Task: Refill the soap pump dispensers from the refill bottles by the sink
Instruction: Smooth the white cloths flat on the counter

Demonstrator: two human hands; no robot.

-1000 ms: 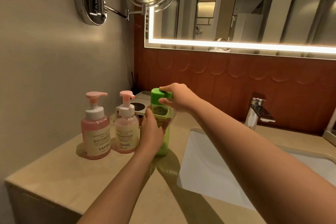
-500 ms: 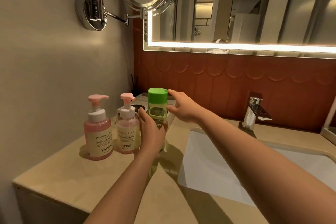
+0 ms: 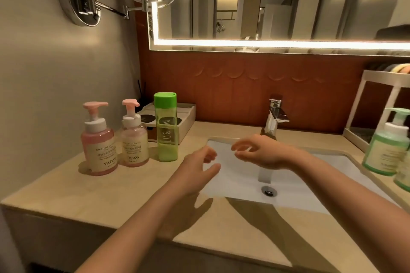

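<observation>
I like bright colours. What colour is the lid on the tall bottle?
Bright green, on the tall bottle's lid, seen clearly in the head view.

We find green dispenser [image 3: 386,150] clipped by right edge, its label too blurred to read. Green bottle [image 3: 166,127] hides part of box [image 3: 188,121]. Rack [image 3: 381,75] runs off frame.

bare left hand [image 3: 196,172], bare right hand [image 3: 264,154], bare forearms [image 3: 142,221]
</observation>
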